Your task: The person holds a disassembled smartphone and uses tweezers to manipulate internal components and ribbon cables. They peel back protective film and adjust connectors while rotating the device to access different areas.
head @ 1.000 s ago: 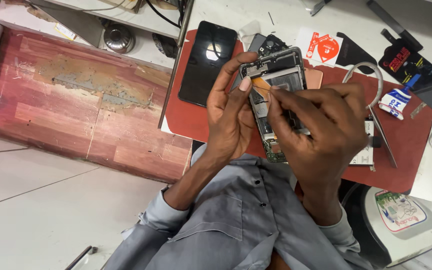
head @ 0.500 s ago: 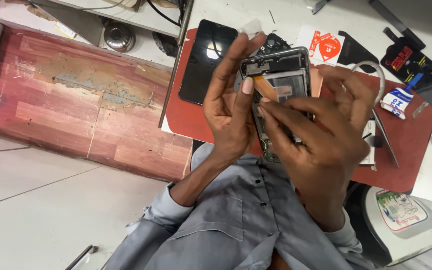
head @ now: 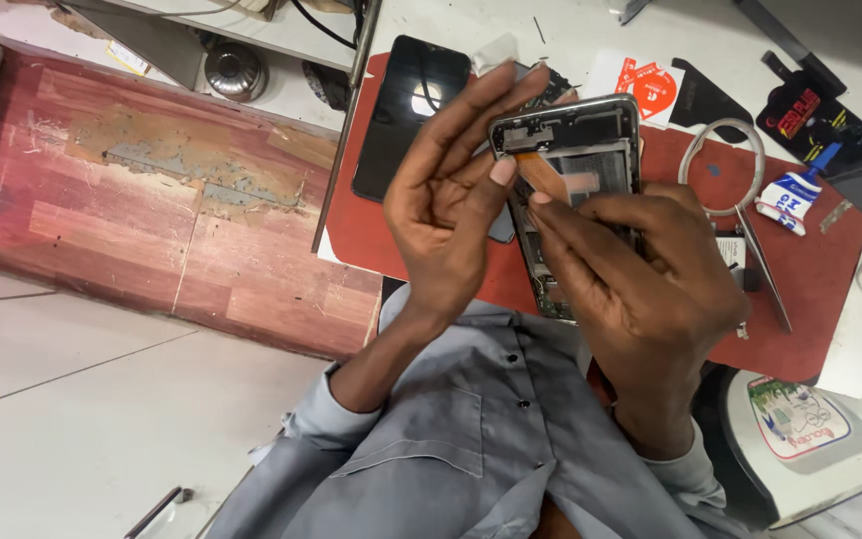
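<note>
An opened phone (head: 591, 150) with its back off shows a dark frame, inner parts and an orange flex ribbon (head: 551, 180). It is held above a red work mat (head: 800, 289). My left hand (head: 446, 210) is at the phone's left edge, with the thumb pressing on the ribbon and the fingers stretched straight up beside the frame. My right hand (head: 650, 289) grips the lower half of the phone, its fingertips touching the ribbon area. The phone's lower end is hidden under that hand.
A black phone (head: 411, 110) lies face up at the mat's left end. To the right are a clear ring (head: 720, 165), metal tweezers (head: 762, 269), a white and blue tube (head: 788, 200), an orange and white card (head: 646, 85) and a black packet (head: 800, 110). A white tub (head: 800, 424) sits at lower right.
The left hand's fingers have uncurled from around the phone's top and now stand straight. The phone has moved slightly up and right, and the right hand's fingers have closed in on the ribbon.
</note>
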Tool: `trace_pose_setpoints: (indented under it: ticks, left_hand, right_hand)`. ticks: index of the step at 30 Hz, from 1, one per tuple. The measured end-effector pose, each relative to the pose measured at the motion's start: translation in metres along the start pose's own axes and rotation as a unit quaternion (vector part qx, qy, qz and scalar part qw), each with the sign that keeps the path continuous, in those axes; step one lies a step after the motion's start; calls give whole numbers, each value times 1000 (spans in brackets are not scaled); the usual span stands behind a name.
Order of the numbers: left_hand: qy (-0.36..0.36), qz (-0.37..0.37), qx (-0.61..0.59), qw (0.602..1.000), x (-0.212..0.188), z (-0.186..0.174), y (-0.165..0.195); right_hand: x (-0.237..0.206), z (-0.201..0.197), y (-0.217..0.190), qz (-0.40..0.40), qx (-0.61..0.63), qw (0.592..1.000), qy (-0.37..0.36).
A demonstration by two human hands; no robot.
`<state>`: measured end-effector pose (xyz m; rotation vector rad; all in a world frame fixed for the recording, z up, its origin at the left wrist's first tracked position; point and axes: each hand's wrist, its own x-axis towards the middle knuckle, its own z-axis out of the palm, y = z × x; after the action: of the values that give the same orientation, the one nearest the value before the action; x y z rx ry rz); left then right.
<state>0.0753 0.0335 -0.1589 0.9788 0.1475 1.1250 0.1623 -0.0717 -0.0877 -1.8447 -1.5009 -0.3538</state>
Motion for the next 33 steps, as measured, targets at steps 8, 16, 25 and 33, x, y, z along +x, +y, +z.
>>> trace_pose_setpoints:
  ticks: [8,16,25,33]
  left_hand:
    - [-31,23,40,998,-2,-13,-2]
    - [-66,-3,17,998,0,-19,4]
    - [-10,9,67,998,-6,-5,10]
    - [38,12,138,990,-9,5,11]
  right_hand:
    - [-2,1,3,-2,15,1000,8]
    - [-5,-1,4,11,34,999,8]
    - [-3,-1,4,40,97,994,3]
    - [-5,2,-3,8,39,999,-2]
